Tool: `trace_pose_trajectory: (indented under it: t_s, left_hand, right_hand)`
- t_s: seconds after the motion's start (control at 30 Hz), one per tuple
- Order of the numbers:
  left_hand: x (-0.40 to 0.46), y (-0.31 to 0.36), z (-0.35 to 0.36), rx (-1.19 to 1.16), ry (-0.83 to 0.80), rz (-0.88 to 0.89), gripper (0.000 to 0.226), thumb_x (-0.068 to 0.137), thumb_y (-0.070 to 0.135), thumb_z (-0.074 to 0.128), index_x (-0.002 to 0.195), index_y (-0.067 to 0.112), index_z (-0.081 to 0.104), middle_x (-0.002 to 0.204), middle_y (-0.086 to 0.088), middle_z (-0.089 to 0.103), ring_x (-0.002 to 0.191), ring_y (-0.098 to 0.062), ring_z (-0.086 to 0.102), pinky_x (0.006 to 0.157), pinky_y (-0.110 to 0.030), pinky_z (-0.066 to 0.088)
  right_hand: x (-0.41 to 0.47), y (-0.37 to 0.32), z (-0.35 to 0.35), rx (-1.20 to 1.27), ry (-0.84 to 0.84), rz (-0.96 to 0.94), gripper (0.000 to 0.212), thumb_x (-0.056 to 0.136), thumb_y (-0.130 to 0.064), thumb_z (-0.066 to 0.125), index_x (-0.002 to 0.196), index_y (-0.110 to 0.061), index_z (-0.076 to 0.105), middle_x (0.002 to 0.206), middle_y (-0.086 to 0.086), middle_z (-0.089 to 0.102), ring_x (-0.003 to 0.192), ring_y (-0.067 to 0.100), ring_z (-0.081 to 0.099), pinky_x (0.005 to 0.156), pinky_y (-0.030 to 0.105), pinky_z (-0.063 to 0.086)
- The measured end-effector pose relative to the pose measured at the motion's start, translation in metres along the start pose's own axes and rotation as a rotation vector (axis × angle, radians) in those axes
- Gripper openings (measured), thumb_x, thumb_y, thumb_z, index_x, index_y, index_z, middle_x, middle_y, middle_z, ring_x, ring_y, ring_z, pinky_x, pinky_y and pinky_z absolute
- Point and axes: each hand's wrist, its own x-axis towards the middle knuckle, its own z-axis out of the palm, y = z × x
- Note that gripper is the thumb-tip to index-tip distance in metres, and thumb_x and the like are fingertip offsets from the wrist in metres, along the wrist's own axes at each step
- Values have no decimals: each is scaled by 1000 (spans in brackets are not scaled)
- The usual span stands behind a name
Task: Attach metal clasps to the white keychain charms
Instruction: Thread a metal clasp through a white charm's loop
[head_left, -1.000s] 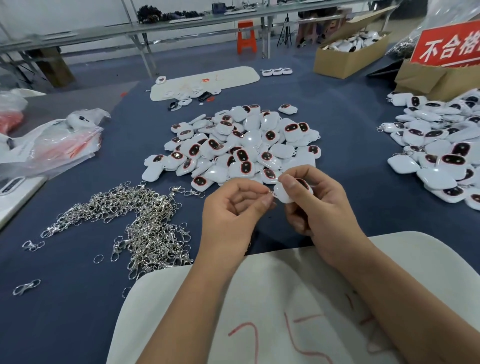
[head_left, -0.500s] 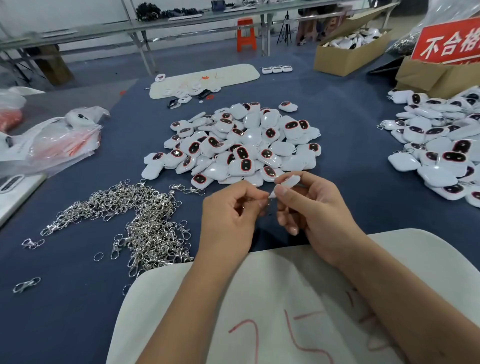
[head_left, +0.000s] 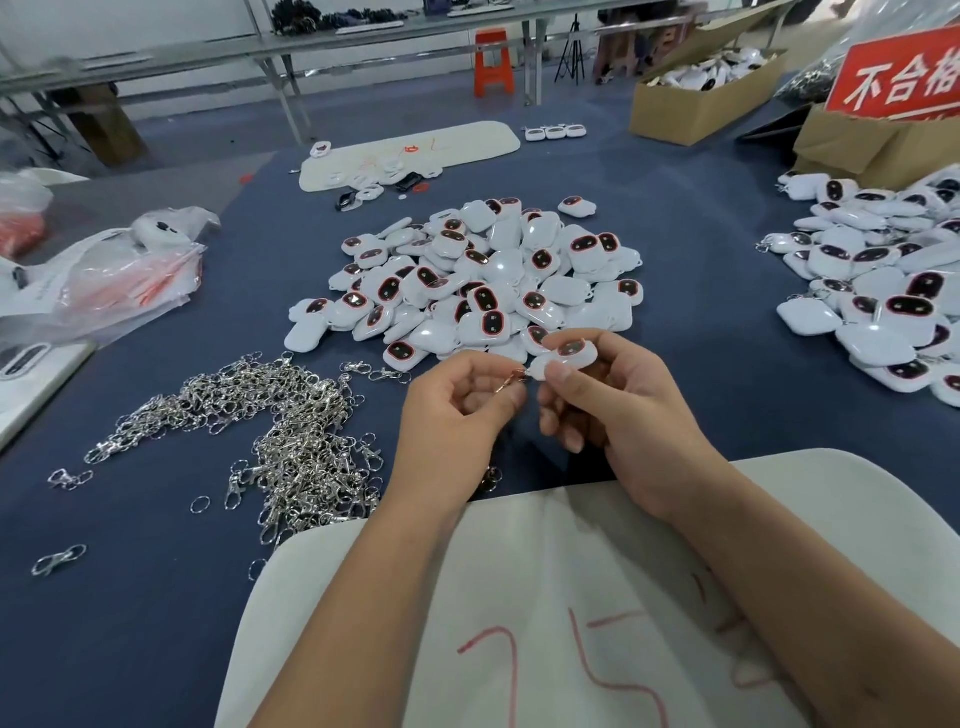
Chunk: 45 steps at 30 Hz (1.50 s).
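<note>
Pinching a white charm (head_left: 563, 357) above the worktop (head_left: 701, 364), the right hand (head_left: 618, 410) meets the left hand (head_left: 457, 415), whose fingers (head_left: 506, 400) pinch a metal clasp (head_left: 514, 376) touching the charm's end.

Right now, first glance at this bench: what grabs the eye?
The two hands at centre: the right hand pinches a white rounded plastic charm while the left hand pinches a small metal clasp at its edge. Behind them sits a heap of white charms with dark red-rimmed windows; to the left on the blue cloth sprawls a tangle of silver metal clasps.
</note>
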Motion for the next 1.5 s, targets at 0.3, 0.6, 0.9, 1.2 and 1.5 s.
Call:
trace_pose_trajectory:
  t_s: [0.3, 0.6, 0.9, 1.2, 1.5]
  left_hand:
    - [-3, 2, 7, -286, 97, -62, 13, 90, -7, 68, 94, 6, 71, 80, -17, 75, 72, -19, 73, 68, -21, 55]
    - [-6, 4, 9, -91, 176, 47, 13, 87, -9, 70, 86, 4, 70, 76, -9, 75, 69, -18, 71, 68, -28, 57]
    - [-8, 6, 7, 443, 165, 280, 22, 84, 0, 71, 78, 20, 73, 71, 10, 71, 66, -10, 67, 64, -27, 54]
    - [-10, 6, 5, 458, 210, 305, 23, 81, -3, 73, 79, 20, 70, 72, 11, 71, 67, -10, 69, 68, -26, 57]
    - [-2, 6, 1, -74, 82, -7, 29, 85, -20, 58, 98, 3, 70, 93, -11, 77, 90, -21, 75, 86, -30, 58]
  right_hand:
    - [-1, -1, 1, 14, -12, 5, 30, 95, -13, 71, 122, -4, 63, 85, 13, 75, 63, 22, 62, 51, 24, 46]
    - [-2, -2, 1, 30, -18, 19, 33, 92, -16, 72, 121, -4, 62, 89, 16, 75, 62, 20, 60, 52, 23, 45]
    - [-3, -1, 2, -57, 20, -5, 30, 90, -16, 72, 117, -6, 64, 80, 12, 72, 60, 19, 58, 51, 24, 46]
    - [-6, -1, 3, -149, 25, -45, 21, 98, -8, 68, 119, -9, 64, 80, 9, 71, 60, 19, 57, 52, 24, 46]
    - [-1, -3, 0, 43, 20, 24, 34, 90, -17, 67, 122, -7, 64, 85, 12, 70, 61, 22, 56, 52, 25, 43]
